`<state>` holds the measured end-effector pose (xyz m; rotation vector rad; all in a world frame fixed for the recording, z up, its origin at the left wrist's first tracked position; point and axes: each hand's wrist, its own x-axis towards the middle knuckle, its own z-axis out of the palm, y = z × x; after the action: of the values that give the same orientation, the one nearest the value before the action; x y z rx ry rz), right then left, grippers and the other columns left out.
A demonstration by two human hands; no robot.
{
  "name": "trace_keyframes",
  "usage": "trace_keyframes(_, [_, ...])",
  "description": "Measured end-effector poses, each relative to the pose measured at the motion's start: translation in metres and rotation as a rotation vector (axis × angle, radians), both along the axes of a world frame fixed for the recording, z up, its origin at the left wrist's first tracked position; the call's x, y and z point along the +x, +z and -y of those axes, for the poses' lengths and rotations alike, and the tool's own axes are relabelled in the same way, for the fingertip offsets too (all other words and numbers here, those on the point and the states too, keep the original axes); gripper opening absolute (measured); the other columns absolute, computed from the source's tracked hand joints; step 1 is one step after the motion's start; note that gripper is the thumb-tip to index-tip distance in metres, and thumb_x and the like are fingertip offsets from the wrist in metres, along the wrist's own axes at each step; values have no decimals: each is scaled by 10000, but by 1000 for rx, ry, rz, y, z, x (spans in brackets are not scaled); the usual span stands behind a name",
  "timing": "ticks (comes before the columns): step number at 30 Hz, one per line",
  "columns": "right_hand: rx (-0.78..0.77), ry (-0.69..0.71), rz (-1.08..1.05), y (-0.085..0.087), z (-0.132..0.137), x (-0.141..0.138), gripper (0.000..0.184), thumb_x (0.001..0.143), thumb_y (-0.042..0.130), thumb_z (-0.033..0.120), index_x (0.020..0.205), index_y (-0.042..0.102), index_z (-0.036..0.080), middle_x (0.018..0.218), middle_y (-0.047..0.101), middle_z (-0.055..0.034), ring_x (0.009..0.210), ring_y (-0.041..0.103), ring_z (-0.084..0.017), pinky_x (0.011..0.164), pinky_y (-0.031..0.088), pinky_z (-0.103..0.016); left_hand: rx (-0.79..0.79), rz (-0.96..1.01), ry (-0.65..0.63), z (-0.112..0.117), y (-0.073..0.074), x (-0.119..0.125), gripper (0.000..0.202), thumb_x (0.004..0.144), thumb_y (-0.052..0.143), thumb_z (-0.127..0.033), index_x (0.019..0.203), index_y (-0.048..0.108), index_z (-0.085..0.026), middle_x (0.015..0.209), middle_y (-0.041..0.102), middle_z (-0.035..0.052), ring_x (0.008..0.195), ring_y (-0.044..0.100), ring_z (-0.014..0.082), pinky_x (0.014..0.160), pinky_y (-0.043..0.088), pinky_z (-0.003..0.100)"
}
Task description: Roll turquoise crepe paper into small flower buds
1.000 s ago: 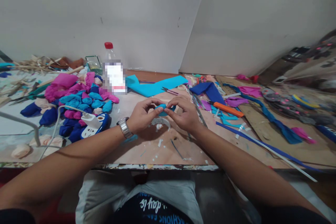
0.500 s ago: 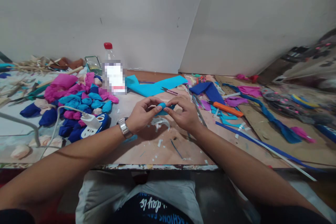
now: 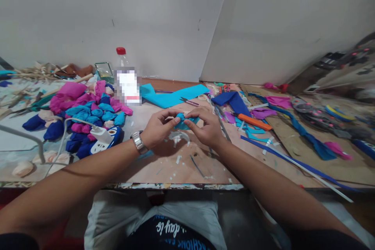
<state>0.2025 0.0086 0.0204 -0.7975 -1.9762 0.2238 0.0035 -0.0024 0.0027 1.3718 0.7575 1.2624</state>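
Small, crumpled turquoise crepe-like piece (image 3: 181, 116): between fingertips of left hand (image 3: 159, 128) and right hand (image 3: 205, 127); thumb and forefinger of each pinched onto it. Gathering appears partial, folds loose. Left of fingers: finished-looking turquoise rolled rosettes (image 3: 94, 112). Beyond: flat turquoise strip (image 3: 166, 100), apparently unrolled.

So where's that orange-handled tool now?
In the head view, the orange-handled tool lies on the table, to the right of the right hand, just in front of the folded dark-blue strip.
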Motion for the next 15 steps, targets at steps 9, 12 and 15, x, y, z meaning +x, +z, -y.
trace_keyframes(9, [9, -30, 3, 2, 1, -1, 129, 900, 730, 369, 865, 689, 251, 873, 758, -32, 882, 698, -235, 916, 486, -450, 4, -20, 18, 2, 3, 0, 370, 778, 826, -434, 1002, 707, -165, 1005, 730, 73, 838, 658, 161, 761, 529, 295])
trace_keyframes(12, [23, -29, 11, 1, 1, -1, 121, 887, 751, 340, 862, 685, 242, 865, 755, -31, 868, 698, -232, 898, 483, -439, -5, -39, 9, 2, 3, 0, 409, 740, 856, -430, 1008, 712, -158, 1018, 727, 77, 819, 654, 159, 756, 540, 307])
trace_keyframes(15, [18, -24, 18, 1, 1, -1, 128, 883, 755, 340, 874, 686, 232, 862, 753, -37, 866, 697, -231, 875, 487, -430, -28, -22, 14, 1, 2, 1, 413, 744, 844, -457, 993, 712, -156, 1007, 731, 71, 838, 668, 169, 773, 550, 317])
